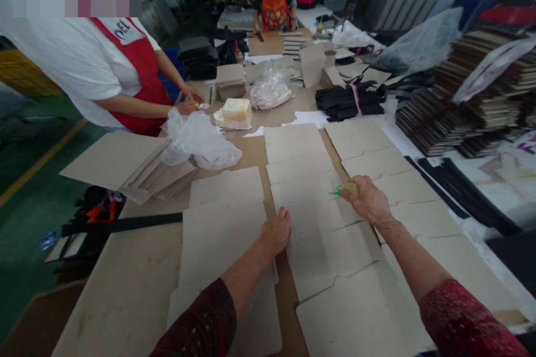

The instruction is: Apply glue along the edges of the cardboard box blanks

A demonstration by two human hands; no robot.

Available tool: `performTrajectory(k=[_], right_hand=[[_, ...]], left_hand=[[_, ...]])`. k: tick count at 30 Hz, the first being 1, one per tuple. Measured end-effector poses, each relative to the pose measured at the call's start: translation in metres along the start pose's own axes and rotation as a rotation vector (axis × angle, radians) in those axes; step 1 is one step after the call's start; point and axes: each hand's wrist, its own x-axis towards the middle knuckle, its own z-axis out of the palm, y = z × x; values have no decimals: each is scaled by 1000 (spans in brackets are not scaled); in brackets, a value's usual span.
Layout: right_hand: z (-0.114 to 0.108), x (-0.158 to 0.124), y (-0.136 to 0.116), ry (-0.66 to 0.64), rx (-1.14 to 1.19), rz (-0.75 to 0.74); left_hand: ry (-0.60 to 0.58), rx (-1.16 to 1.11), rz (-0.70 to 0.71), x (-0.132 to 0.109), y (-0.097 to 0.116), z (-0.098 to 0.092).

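At the left of the counter (119, 290) I see a stack of boards (113, 159) with a clear plastic bag (205, 142) beside it, then a column of overlapping grey boards (221, 223). My left hand (276, 231) rests by the middle column (305, 201), fingers loosely curled; I can't tell whether they grip anything. Right of it, my right hand (371, 201) is closed around a small yellowish bottle (349, 189), its green nozzle pointing left over the middle column. Farther right lie another column of boards (412, 201) and black strips (473, 192).
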Motion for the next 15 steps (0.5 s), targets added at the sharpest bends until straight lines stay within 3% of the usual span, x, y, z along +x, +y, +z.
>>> performTrajectory(k=[9, 15], right_hand=[[12, 1, -5, 51, 42, 15], [4, 1, -7, 44, -84, 46]], left_hand=[[9, 2, -2, -2, 1, 1], [14, -15, -3, 1, -2, 8]])
